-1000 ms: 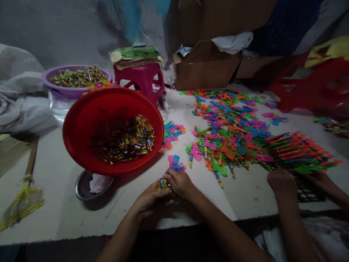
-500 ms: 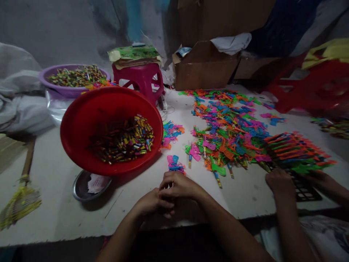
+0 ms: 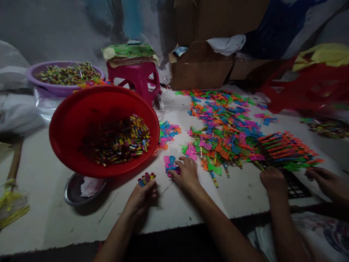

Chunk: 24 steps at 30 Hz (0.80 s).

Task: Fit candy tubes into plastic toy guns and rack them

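My left hand [image 3: 141, 196] is closed around several small colourful wrapped tubes [image 3: 146, 178]; their ends stick up past the thumb. Just right of it, my right hand [image 3: 188, 174] reaches over a small bunch of pink and blue plastic toy guns [image 3: 169, 163]. Its thumb and fingers are apart at the bunch's right side, and I cannot make out a firm grip. Similar tubes fill the bottom of a tilted red basin [image 3: 62, 142] at the left. A large heap of toy guns [image 3: 223, 123] in pink, green, orange and blue spreads beyond my right hand, some with tubes attached.
Under the red basin's edge sits a metal bowl [image 3: 69, 193] with paper slips. Behind are a purple basin [image 3: 31, 74], a pink stool [image 3: 131, 76] and a cardboard box [image 3: 199, 69]. At right, a co-worker's hands [image 3: 275, 182] work by a black grid tray [image 3: 296, 185] and lined-up toy guns.
My hands were together and have separated. The left moved left, now showing the tubes in it; the right moved to the toy gun bunch. The co-worker's right-side hand lifted away from the lined-up guns.
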### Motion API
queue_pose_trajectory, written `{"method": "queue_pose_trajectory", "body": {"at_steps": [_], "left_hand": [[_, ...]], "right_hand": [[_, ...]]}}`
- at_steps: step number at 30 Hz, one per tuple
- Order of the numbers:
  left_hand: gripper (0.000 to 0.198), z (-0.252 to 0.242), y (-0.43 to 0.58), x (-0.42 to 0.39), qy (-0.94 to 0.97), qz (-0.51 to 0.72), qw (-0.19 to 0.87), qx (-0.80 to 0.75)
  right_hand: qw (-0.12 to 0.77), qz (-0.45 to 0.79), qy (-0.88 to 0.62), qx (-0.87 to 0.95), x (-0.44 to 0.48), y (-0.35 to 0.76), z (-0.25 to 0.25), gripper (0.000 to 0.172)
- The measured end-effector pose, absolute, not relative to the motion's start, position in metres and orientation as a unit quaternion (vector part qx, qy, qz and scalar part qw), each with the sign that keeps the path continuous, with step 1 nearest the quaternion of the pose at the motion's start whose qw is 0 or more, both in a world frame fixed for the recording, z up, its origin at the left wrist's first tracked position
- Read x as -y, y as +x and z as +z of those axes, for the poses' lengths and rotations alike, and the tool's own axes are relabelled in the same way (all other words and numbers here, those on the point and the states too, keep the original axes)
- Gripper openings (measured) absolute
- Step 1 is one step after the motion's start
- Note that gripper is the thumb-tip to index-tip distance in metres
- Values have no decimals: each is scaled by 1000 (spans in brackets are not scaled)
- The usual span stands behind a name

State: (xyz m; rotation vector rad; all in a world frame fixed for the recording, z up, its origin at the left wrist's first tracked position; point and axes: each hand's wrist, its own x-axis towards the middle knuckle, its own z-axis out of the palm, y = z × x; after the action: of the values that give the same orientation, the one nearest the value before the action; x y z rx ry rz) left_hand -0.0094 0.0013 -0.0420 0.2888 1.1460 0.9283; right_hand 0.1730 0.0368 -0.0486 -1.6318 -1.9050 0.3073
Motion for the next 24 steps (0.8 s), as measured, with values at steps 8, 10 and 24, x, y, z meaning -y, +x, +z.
{"method": "queue_pose_trajectory", "body": {"at_steps": [8,10,24], "left_hand": [[36,-27,10,-14,274,440,664,-540],[29,-23,11,-16,308,453,637,-542],[35,0,19,-3,246,477,690,-486]], "right_hand": [[259,238,-568,744,-42,177,-38,21],[283,241,-515,772,-35,173,-29,21],[521,523,-494,459,-16,131,-17,23]]}}
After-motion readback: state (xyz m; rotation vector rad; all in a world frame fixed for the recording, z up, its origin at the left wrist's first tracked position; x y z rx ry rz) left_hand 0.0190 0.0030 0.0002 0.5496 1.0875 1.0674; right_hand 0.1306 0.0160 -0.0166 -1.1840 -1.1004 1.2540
